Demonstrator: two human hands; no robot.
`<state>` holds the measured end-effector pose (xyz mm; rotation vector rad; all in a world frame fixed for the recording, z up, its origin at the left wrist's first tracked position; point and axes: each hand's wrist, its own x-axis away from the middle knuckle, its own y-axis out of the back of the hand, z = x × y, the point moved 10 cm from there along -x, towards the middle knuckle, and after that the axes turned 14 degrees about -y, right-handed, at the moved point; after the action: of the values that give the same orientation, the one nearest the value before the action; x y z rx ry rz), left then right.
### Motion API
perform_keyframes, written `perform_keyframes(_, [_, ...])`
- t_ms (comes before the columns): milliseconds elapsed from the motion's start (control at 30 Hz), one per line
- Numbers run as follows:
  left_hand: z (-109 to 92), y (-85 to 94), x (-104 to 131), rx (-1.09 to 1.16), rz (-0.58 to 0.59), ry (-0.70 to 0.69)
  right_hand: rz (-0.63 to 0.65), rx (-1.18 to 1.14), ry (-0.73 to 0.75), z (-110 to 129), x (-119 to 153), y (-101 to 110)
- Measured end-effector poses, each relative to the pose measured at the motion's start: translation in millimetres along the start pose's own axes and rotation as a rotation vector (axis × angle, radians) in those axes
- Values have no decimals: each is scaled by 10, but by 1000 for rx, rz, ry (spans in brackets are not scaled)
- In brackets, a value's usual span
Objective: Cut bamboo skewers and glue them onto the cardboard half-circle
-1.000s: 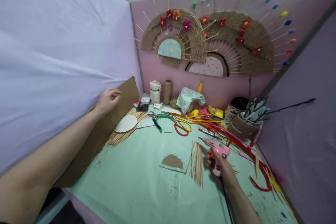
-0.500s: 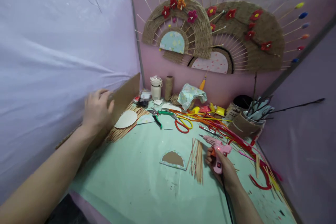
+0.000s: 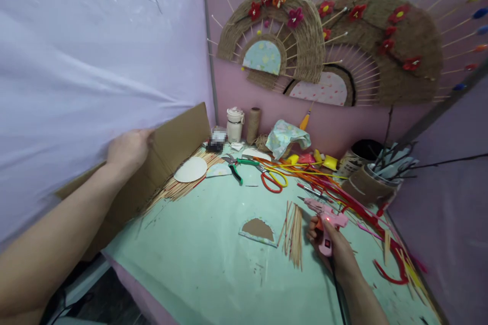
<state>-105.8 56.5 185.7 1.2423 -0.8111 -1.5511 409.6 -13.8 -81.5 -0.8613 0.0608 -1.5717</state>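
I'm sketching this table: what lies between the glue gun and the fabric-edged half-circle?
In the head view, thin sticks lie between the glue gun and that half-circle.

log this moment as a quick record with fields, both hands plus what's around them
left hand: at upper edge of cardboard sheet; grip unclear
right hand: holding pink glue gun
beside right hand: thin wooden sticks
left of sticks: half-round cardboard piece with fabric edging
farther back: green-handled pliers, scissors
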Motion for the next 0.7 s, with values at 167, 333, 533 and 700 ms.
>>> perform_keyframes(167, [55, -57, 59, -17, -26, -28, 9, 19, 12, 1, 9, -12])
perform_keyframes(333, [-58, 5, 150, -67, -158, -78, 9, 13, 27, 4, 8, 6])
perform_keyframes(533, [-387, 677, 361, 67, -437, -45, 27, 0, 24, 2, -14, -1])
perform_keyframes(700, [-1054, 528, 1003, 545, -520, -197, 25, -5, 44, 47, 16, -46])
